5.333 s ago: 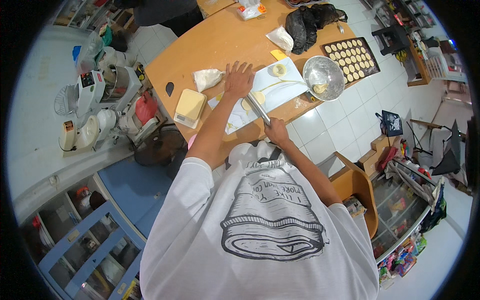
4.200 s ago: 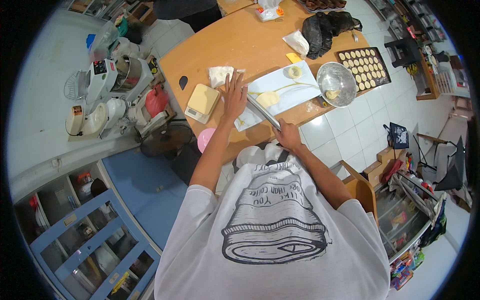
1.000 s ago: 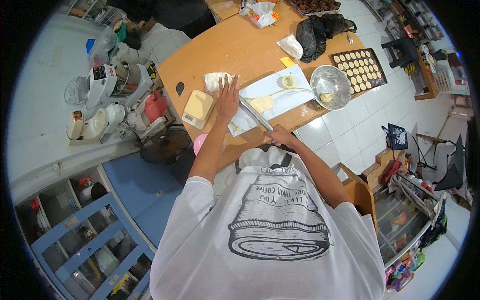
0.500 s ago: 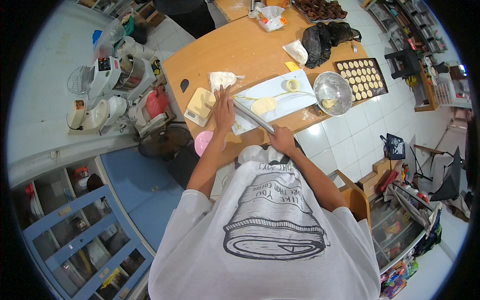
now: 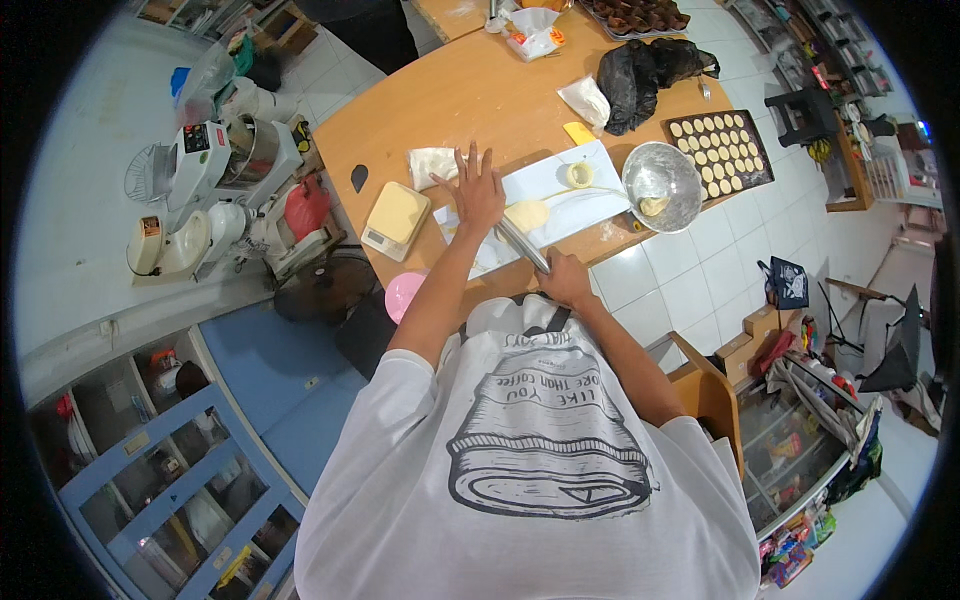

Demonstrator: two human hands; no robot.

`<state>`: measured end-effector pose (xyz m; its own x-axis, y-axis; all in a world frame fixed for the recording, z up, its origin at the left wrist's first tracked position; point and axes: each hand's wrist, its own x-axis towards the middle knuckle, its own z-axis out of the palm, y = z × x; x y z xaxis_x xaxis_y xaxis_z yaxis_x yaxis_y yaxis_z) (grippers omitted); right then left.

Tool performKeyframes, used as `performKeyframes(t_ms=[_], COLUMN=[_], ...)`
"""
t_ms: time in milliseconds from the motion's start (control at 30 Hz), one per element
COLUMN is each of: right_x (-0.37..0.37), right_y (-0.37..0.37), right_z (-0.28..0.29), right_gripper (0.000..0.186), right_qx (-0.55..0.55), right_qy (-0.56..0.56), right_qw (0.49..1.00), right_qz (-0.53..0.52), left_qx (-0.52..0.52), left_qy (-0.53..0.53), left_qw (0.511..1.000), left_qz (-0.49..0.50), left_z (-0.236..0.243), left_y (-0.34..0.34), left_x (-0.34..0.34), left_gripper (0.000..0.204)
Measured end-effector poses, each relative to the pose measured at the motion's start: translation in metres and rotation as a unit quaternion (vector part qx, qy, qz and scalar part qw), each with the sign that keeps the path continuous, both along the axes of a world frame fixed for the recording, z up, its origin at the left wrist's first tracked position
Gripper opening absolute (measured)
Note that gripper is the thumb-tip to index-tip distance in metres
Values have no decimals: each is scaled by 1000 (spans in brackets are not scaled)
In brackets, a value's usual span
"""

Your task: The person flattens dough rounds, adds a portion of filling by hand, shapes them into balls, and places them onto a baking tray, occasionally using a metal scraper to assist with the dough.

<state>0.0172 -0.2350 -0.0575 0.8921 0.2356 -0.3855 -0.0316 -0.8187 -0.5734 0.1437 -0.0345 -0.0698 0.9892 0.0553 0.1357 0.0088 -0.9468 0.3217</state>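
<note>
My right hand [image 5: 566,279] is closed round the near end of a silvery rolling pin [image 5: 522,246]. The pin lies slantwise over a white marble-patterned board [image 5: 603,207]. My left hand [image 5: 477,193] has its fingers spread, its palm over the pin's far end; whether it touches the pin is hidden. Just right of that hand, a flat, pale yellow piece of dough [image 5: 527,215] rests on the board. Farther right on it sits a round ring cutter [image 5: 579,175]. A metal bowl [image 5: 686,176] holds a lump of dough [image 5: 653,206] beside the board's right end.
On the left are a kitchen scale [image 5: 396,221], a white bag [image 5: 432,165] and a pink bowl [image 5: 403,293]. A dark tray [image 5: 761,171] carries several dough rounds at the right. Behind the board lie a yellow scraper [image 5: 578,133], a white bag [image 5: 587,104] and black plastic bags [image 5: 632,84].
My left hand has shifted right along the rolling pin, and its fingers have spread wider. My right hand keeps its hold on the near end.
</note>
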Motion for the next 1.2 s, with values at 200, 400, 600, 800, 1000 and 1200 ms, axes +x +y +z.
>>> performKeyframes(t_ms=[200,400,600,800,1000,1200], right_x=[-2,1,19,11,-3,9], right_y=[2,-1,-25,-19,-2,-34], right_z=[5,-11,-8,-2,-16,-62], right_gripper=[34,35,34,39,32,26], right_qx=[4,-33,287,228,-51,144], right_qy=[-89,-38,289,93,-15,-14], right_qw=[996,998,902,960,991,987], right_qz=[-22,-49,-143,-133,-124,-77], left_qx=[60,46,-30,-121,-154,-253], left_qy=[-8,30,14,12,-26,-89], left_qw=[998,998,998,990,986,957], left_qz=[-23,-39,-48,-69,-66,-107], left_z=[-3,2,9,15,15,25], left_y=[-40,-57,-71,-82,-73,-96], left_x=[38,51,60,68,61,73], left_gripper=[52,54,52,48,40,37])
